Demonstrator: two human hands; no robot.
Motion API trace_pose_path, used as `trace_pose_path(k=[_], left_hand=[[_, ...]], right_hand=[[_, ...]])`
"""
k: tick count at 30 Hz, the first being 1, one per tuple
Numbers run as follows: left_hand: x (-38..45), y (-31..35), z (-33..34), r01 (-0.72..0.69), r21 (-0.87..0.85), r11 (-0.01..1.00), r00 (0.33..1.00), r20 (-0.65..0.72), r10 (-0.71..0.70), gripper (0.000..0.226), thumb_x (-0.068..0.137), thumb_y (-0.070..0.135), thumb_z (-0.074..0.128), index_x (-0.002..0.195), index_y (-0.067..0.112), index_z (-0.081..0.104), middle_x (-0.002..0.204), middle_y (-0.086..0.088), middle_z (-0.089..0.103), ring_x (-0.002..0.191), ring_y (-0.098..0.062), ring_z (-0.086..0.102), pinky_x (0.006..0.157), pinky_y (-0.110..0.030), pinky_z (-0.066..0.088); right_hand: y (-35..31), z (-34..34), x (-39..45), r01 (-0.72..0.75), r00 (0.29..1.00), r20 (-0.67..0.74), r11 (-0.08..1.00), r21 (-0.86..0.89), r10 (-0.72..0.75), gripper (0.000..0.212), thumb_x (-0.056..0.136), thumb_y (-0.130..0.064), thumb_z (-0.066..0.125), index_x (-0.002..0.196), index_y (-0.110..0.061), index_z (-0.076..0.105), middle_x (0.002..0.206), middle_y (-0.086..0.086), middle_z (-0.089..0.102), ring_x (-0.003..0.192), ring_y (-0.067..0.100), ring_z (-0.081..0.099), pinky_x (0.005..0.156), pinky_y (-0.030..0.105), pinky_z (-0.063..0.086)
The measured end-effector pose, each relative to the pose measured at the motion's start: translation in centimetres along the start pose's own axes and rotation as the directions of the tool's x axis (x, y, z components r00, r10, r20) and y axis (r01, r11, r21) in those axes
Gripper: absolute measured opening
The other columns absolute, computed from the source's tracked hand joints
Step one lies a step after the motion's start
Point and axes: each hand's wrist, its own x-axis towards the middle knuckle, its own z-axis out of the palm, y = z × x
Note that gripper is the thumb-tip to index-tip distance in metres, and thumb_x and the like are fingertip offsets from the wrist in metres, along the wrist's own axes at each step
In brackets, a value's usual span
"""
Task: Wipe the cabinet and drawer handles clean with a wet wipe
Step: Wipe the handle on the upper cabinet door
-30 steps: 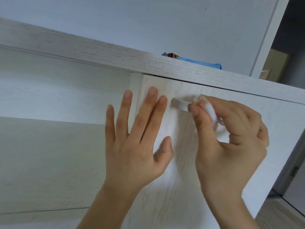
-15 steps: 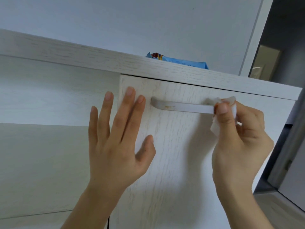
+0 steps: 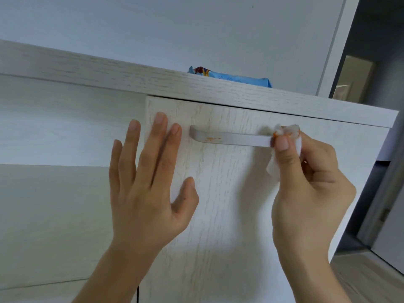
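hands first: the left hand (image 3: 150,182) lies flat, fingers straight, on the pale wood cabinet door (image 3: 218,215). the right hand (image 3: 306,189) pinches a white wet wipe (image 3: 288,136), stained orange, round the right end of the grey handle (image 3: 229,138). orange spots mark the handle's left part. above, a blue packet (image 3: 236,78) rests on the cabinet top (image 3: 131,73), against a white wall (image 3: 175,29).

Two hands, left (image 3: 144,193) and right (image 3: 306,189), one wipe (image 3: 290,132), one handle (image 3: 229,138), one door (image 3: 229,215) and one blue packet (image 3: 236,78).
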Motion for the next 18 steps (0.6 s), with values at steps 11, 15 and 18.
trace_pose_path(k=[11, 15, 18], left_hand=[[0.0, 0.0, -0.1, -0.01, -0.008, 1.0, 1.0, -0.018, 0.01, 0.059, 0.089, 0.031, 0.045, 0.142, 0.01, 0.033, 0.149, -0.006, 0.025, 0.14, -0.033, 0.024, 0.111, -0.055, 0.027], [0.0, -0.1, -0.1, -0.009, -0.022, 1.0, 1.0, -0.019, 0.009, 0.058, 0.089, 0.031, 0.045, 0.141, 0.01, 0.033, 0.149, -0.005, 0.025, 0.14, -0.033, 0.024, 0.11, -0.055, 0.028], [0.1, 0.0, -0.1, -0.01, -0.028, 1.0, 1.0, -0.02, 0.009, 0.057, 0.09, 0.031, 0.045, 0.141, 0.009, 0.033, 0.149, -0.005, 0.025, 0.14, -0.031, 0.022, 0.11, -0.055, 0.029]], right_hand=[[-0.2, 2.2, -1.6, 0.536, 0.839, 0.092, 0.785, -0.311, -0.536, 0.02, 0.087, -0.018, 0.067, 0.099, -0.032, 0.06, 0.09, -0.017, 0.048, 0.076, 0.011, 0.051, 0.068, 0.05, 0.041], [-0.4, 3.1, -1.8, 0.588, 0.805, 0.127, 0.747, -0.31, -0.58, 0.018, 0.087, -0.02, 0.068, 0.1, -0.03, 0.06, 0.092, -0.02, 0.047, 0.082, 0.004, 0.047, 0.07, 0.045, 0.039], [-0.7, 3.2, -1.6, 0.599, 0.797, 0.151, 0.735, -0.316, -0.585, 0.017, 0.088, -0.023, 0.066, 0.099, -0.032, 0.059, 0.092, -0.021, 0.044, 0.082, 0.003, 0.046, 0.073, 0.045, 0.038]])
